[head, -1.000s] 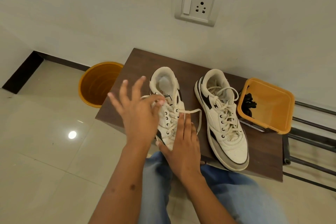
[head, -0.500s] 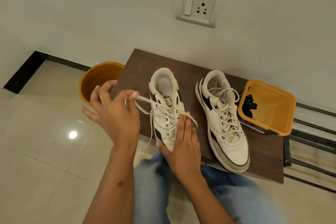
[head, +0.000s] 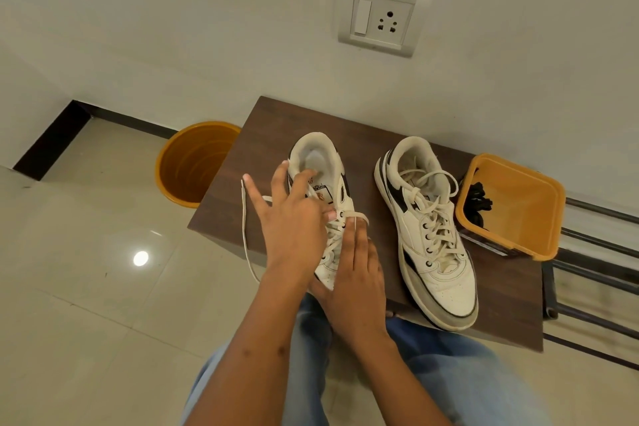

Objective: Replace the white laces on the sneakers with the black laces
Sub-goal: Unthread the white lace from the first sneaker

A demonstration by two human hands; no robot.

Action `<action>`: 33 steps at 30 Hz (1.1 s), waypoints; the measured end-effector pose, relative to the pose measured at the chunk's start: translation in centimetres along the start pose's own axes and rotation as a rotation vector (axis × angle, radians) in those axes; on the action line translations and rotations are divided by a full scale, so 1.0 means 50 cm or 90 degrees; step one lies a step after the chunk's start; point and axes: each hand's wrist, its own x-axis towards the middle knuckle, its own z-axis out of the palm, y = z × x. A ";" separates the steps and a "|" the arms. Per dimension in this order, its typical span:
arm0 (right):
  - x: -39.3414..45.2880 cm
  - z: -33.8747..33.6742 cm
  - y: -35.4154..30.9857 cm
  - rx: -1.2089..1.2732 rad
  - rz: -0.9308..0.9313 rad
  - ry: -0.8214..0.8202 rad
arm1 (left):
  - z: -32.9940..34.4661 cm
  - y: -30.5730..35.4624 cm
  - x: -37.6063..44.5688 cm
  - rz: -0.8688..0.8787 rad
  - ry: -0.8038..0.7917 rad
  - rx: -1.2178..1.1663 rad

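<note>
Two white sneakers with black trim stand on a brown bench [head: 276, 135]. My left hand [head: 294, 221] is over the left sneaker [head: 320, 162], three fingers spread, thumb and forefinger pinching its white lace [head: 244, 235] at the eyelets. A loose end of that lace hangs off the bench's left side. Straight fingers of my right hand [head: 358, 277] lie flat on this shoe's front, holding it down. The right sneaker [head: 435, 252] stays fully laced in white. Black laces [head: 479, 199] lie in an orange tray [head: 539, 214] at the right.
An orange bucket [head: 193, 162] stands on the tiled floor left of the bench. A wall socket [head: 380, 19] is above the bench. Dark metal rack bars [head: 594, 252] run to the right. My jeans-clad knees are against the bench's front edge.
My left hand pulled a length of white lace out to the left, then came back over the left sneaker's eyelets. The freed lace now hangs at the left. My right hand stayed put.
</note>
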 end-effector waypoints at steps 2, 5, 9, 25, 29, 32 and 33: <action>-0.001 -0.002 -0.001 0.011 -0.002 -0.019 | 0.001 -0.013 0.003 0.005 0.056 -0.044; 0.001 -0.001 -0.002 0.009 0.007 -0.020 | -0.004 -0.019 0.009 0.003 0.052 -0.056; 0.001 0.007 0.001 0.002 0.009 0.003 | 0.003 0.004 0.004 0.039 -0.056 0.031; 0.004 -0.006 0.001 0.035 -0.012 -0.047 | -0.021 -0.067 0.010 -0.144 0.148 -0.205; 0.005 -0.004 -0.001 0.041 -0.006 -0.038 | -0.011 -0.026 0.009 -0.024 -0.001 -0.094; 0.003 -0.002 0.000 0.039 -0.009 -0.022 | -0.010 -0.010 0.011 -0.005 -0.020 -0.015; 0.002 0.000 0.000 0.038 -0.010 -0.019 | -0.010 -0.009 0.013 -0.004 -0.031 -0.012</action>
